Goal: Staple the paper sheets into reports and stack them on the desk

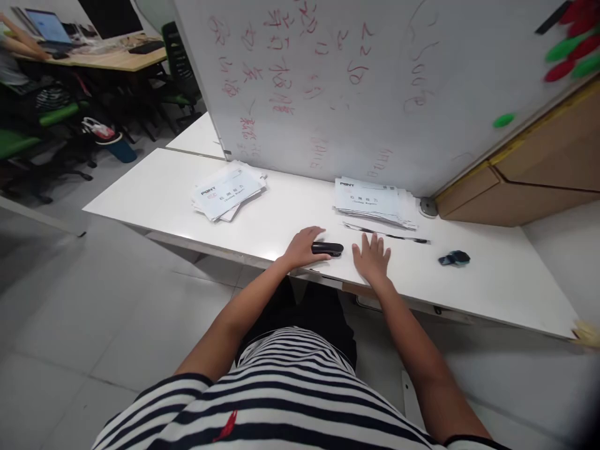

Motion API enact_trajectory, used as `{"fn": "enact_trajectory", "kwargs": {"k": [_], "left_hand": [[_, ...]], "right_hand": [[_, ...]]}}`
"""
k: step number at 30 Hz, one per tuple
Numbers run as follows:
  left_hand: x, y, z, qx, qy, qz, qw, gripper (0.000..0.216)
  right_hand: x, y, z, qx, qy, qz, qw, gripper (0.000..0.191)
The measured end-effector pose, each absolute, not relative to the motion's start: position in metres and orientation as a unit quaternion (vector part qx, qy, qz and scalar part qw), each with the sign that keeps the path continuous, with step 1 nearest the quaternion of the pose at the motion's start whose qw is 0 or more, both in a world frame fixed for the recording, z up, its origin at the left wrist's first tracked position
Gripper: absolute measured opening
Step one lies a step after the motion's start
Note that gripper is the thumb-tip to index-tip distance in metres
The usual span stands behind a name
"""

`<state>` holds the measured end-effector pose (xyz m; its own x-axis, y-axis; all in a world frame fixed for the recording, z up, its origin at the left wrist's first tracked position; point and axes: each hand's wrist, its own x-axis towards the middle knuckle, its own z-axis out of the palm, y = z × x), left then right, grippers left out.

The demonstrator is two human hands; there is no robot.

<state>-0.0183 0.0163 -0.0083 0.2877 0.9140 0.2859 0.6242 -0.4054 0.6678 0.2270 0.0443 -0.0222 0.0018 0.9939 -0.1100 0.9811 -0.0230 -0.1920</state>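
My left hand (302, 249) is at the near edge of the white table, its thumb and fingers around the rear of a black stapler (332, 249) lying on the tabletop. To its right, my right hand (372, 259) lies flat on the table with fingers spread, holding nothing. Just beyond its fingertips is a thin black-and-white stick (394, 235), perhaps a pen. Behind that sits a stack of printed reports (368, 201). A second, looser stack of reports (229, 190) lies farther left.
A whiteboard (304, 81) with red writing stands along the table's back. Cardboard boxes (529, 169) and a round grey object (428, 207) are at the right. A small blue-and-black item (454, 257) lies on the table. At far left, a person's arm (23, 40) rests at another desk.
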Motion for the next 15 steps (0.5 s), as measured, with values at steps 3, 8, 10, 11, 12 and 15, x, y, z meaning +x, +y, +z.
{"fn": "enact_trajectory", "kwargs": {"k": [3,8,10,11,12,15], "left_hand": [[-0.034,0.026,-0.008,0.694,0.511,0.398,0.313,0.071],[-0.115,0.076,0.020,0.623,0.632,0.433,0.156,0.056],[-0.159,0.095,0.033,0.633,0.687,0.353,0.041,0.047],[-0.180,0.102,0.036,0.618,0.723,0.308,0.002,0.049],[-0.199,0.105,0.037,0.603,0.753,0.260,-0.018,0.053],[-0.237,0.102,0.025,0.579,0.800,0.159,-0.020,0.067]], "right_hand": [[0.223,0.039,-0.026,-0.711,-0.697,0.085,0.026,0.068],[0.222,0.041,-0.024,-0.708,-0.701,0.079,0.037,0.066],[0.223,0.042,-0.025,-0.708,-0.701,0.073,0.043,0.066],[0.223,0.042,-0.026,-0.709,-0.700,0.070,0.045,0.065],[0.223,0.042,-0.026,-0.711,-0.699,0.068,0.045,0.065],[0.223,0.042,-0.028,-0.712,-0.698,0.061,0.046,0.064]]}}
